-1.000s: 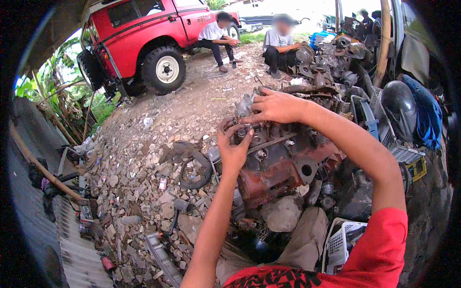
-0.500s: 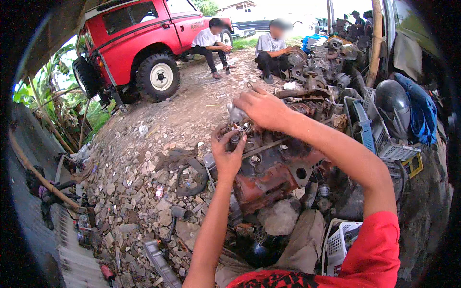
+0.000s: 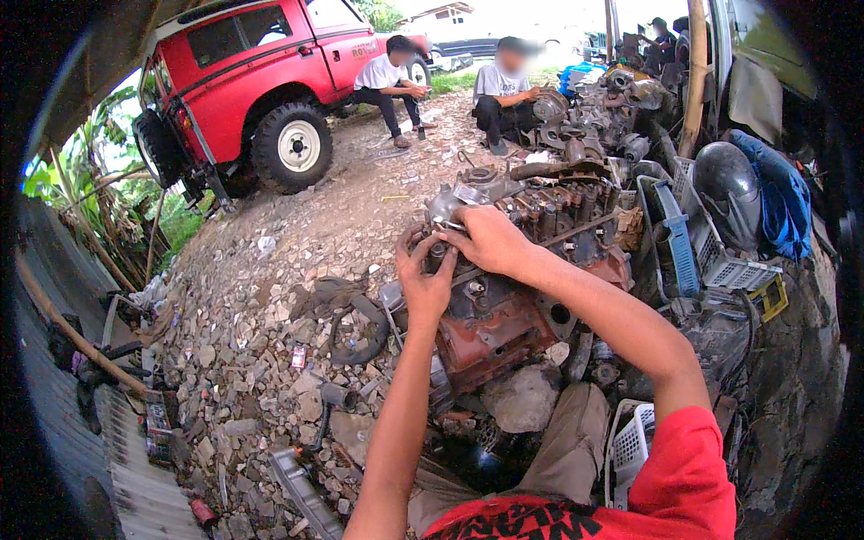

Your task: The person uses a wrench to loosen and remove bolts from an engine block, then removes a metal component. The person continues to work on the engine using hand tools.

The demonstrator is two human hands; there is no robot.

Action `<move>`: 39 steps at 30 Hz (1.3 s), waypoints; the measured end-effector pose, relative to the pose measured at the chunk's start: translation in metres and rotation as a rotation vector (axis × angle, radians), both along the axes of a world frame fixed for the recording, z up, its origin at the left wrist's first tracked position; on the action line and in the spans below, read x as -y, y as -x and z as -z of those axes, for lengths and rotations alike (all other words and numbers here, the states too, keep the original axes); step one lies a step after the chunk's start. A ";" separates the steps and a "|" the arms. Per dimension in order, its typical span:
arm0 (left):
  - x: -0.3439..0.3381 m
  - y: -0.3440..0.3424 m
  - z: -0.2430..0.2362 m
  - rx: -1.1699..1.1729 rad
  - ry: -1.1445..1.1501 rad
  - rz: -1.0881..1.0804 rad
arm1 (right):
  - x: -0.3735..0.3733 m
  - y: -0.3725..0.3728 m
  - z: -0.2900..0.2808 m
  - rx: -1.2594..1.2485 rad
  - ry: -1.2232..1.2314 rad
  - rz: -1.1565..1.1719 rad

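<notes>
"so, where's the engine (image 3: 486, 337)?"

"just beyond the wearer's knees, rusty red on its near side, with a row of dark springs (image 3: 551, 219) along its top."

"and the left hand (image 3: 425, 274)?"

"over the engine's left end. it's curled about a small dark part (image 3: 438, 255), thumb on one side, fingers on the other. i can't tell how firmly."

"what about the right hand (image 3: 489, 239)?"

"above the same end, fingers bent and close together, tips meeting the left hand's at that part. whatever they pinch is hidden."

"anything near the engine?"

"a grey stone (image 3: 522, 399) just in front, a black hose loop (image 3: 376, 346) on the gravel to its left, a white basket (image 3: 637, 443) to its near right, and a blue crate (image 3: 681, 247) further right."

"and past it?"

"a heap of metal parts (image 3: 621, 90) behind, two people seated beyond, one in white (image 3: 382, 74) and one in grey (image 3: 500, 84), and a red car (image 3: 238, 76) at the far left."
</notes>
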State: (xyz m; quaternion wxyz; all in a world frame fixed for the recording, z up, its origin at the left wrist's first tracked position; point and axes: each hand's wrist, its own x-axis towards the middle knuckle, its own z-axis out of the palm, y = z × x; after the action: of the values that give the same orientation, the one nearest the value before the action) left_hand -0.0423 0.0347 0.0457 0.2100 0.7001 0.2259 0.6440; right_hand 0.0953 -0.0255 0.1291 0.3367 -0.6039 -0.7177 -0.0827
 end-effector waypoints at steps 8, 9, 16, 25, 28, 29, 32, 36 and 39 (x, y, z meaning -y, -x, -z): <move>-0.003 0.005 0.003 -0.021 -0.002 0.004 | 0.009 0.007 -0.012 -0.045 0.074 -0.073; -0.003 0.004 0.002 -0.027 -0.009 0.004 | 0.007 0.005 -0.009 -0.014 0.046 -0.061; 0.001 0.003 -0.001 -0.024 0.035 0.026 | 0.007 0.004 -0.007 -0.147 0.032 -0.152; 0.001 0.007 -0.002 -0.022 0.009 0.006 | 0.008 0.006 -0.003 -0.089 -0.064 -0.178; 0.000 0.002 -0.001 -0.017 0.028 0.000 | -0.001 -0.002 0.003 -0.033 0.019 -0.098; 0.002 -0.002 -0.003 -0.024 0.026 0.003 | -0.007 -0.008 0.008 -0.011 -0.010 -0.104; 0.003 0.002 -0.005 -0.026 0.038 0.025 | 0.002 -0.004 0.001 0.009 -0.040 -0.186; 0.007 0.001 -0.005 -0.007 0.074 0.050 | 0.004 -0.009 0.005 -0.042 -0.031 -0.252; 0.004 0.003 -0.004 -0.017 0.015 0.031 | 0.005 -0.003 0.000 -0.133 -0.034 -0.221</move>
State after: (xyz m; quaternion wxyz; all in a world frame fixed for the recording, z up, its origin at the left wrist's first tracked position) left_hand -0.0449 0.0312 0.0499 0.2235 0.7074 0.2217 0.6329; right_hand 0.0986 -0.0304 0.1293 0.4008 -0.5193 -0.7546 -0.0171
